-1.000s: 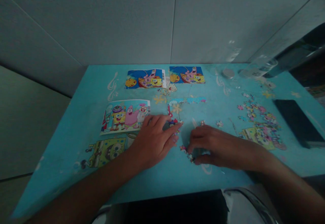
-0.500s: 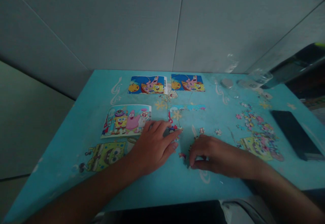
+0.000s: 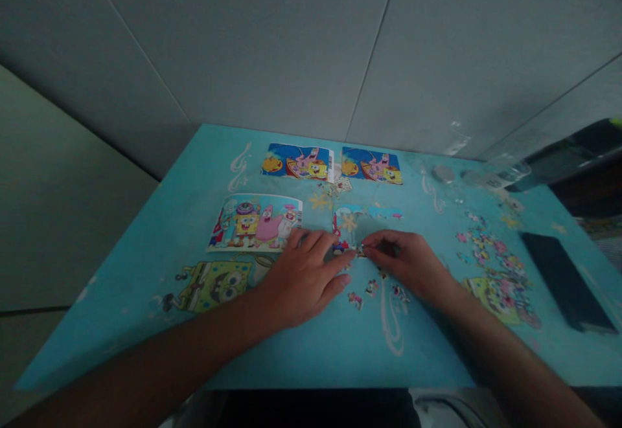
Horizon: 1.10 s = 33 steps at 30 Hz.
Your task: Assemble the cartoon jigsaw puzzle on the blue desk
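A partly assembled jigsaw puzzle lies in the middle of the table, showing only strips along its top, left and lower edges. My left hand rests palm down at its lower left corner, fingers stretched out over the edge pieces. Opposite, my right hand pinches a small puzzle piece against the lower strip, close to my left index fingertip. The piece is mostly covered by the fingers. Several loose puzzle pieces lie just below the hands. Left of the puzzle is a picture card with cartoon figures.
Behind lie a blue picture card and an assembled blue puzzle. To the right are a heap of puzzle pieces, a dark phone and a clear plastic bottle. A grey wall borders the table.
My right hand has moved up and left from the loose pieces to the puzzle's lower strip, with a piece between its fingertips. My left hand stays at the puzzle. The view has tilted slightly.
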{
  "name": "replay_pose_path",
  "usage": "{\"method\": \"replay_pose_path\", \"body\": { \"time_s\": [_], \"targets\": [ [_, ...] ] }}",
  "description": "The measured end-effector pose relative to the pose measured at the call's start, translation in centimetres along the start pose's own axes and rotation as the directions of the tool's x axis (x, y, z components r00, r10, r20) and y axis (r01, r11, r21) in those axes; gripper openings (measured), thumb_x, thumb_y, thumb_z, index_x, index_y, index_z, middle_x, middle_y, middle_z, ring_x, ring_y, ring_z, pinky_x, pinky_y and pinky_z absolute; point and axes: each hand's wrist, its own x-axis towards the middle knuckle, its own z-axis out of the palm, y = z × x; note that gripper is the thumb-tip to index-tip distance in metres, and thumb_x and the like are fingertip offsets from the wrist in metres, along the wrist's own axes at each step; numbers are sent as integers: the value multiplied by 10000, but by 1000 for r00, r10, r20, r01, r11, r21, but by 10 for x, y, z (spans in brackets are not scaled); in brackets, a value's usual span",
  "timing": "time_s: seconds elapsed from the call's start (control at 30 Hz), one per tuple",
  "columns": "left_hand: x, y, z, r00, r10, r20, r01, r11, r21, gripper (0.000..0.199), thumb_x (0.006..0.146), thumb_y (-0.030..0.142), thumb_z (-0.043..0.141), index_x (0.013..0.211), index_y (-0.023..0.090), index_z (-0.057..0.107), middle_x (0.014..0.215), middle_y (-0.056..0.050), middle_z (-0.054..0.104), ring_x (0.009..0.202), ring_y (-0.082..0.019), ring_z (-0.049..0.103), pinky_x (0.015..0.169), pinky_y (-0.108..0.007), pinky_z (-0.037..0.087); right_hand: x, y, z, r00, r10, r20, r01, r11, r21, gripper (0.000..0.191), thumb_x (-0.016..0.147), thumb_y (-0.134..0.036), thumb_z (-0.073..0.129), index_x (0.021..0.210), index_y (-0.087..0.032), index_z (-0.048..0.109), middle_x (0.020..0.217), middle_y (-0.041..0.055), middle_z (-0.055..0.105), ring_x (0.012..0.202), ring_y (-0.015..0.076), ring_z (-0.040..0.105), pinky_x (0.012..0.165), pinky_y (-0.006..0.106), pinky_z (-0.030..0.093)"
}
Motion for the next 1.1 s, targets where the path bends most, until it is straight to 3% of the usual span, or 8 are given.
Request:
{"method": "replay_pose_path", "body": {
  "time_s": [0.3,0.5,0.8,1.1],
  "targets": [
    [-1,-1,3,1000,16,-26,-16,1000,-5,395,1041,414,463,1391,282,590,1285,-120,558,1186,-312,497,1037,-559,369,-2,-4,4,994,-82,-76,73,990,-118,155,936,-296,634,998,-221,754,884,40,741,717,179,631,654,303,479],
    [0,-1,2,1000,19,0,-19,1000,-8,398,1046,414,448,1392,273,584,1291,-122,553,1189,-317,492,1030,-564,374,-4,-4,0,985,-173,5,173,982,-81,243,967,-314,630,1171,-257,750,936,48,701,731,161,615,684,299,491],
    [-1,0,2,1000,15,-2,-15,1000,10,424,1042,421,455,1431,282,554,1294,-127,551,1203,-321,488,1042,-578,365,-4,1,5,981,-190,-37,180,965,-190,215,963,-312,632,1123,-255,765,878,44,685,736,174,622,692,313,490],
    [0,-1,1,1000,14,20,-14,1000,7,427,1045,411,454,1442,286,547,1354,-129,535,1235,-328,482,1053,-584,360,-4,-3,5,978,-207,15,207,969,-131,232,993,-305,591,1130,-248,770,930,56,698,816,186,649,737,318,503]
  ]
}}
